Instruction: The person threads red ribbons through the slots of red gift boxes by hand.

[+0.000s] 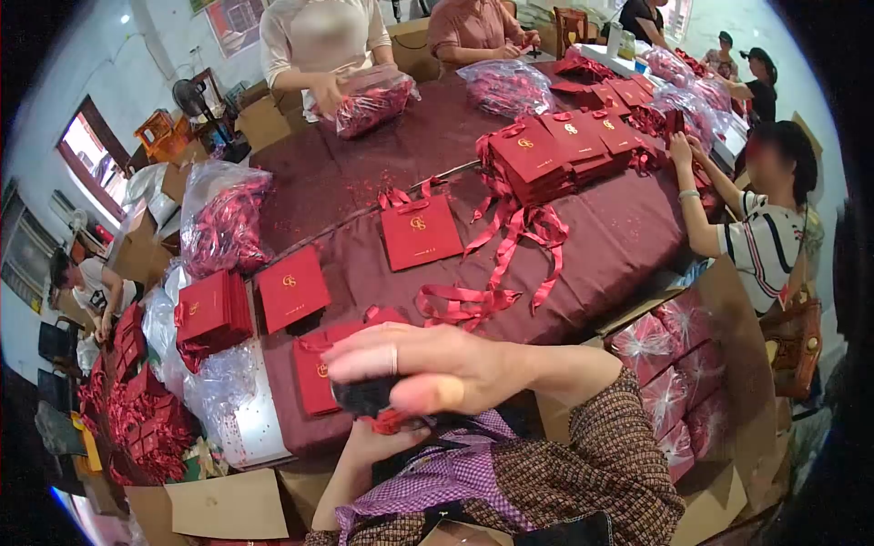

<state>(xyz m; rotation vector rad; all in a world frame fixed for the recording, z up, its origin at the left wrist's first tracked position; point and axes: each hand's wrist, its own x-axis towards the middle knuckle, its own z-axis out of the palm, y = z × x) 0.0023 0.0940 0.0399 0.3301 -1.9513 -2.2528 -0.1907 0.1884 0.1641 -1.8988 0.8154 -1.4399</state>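
Note:
My right hand, with a ring and a wrapped thumb, curls round a blurred black object near the front table edge. Just below it, my left hand pinches a small red piece; its fingers are partly hidden. Behind my right hand, a red paper bag lies partly covered. Two more red bags, one left of centre and one in the middle, lie on the dark red cloth. Loose red ribbons are beyond my right hand.
Stacked red bags stand at the back right, another stack at the left. A plastic sack sits behind it. An open carton holds wrapped packs at the right. Several people work around the table.

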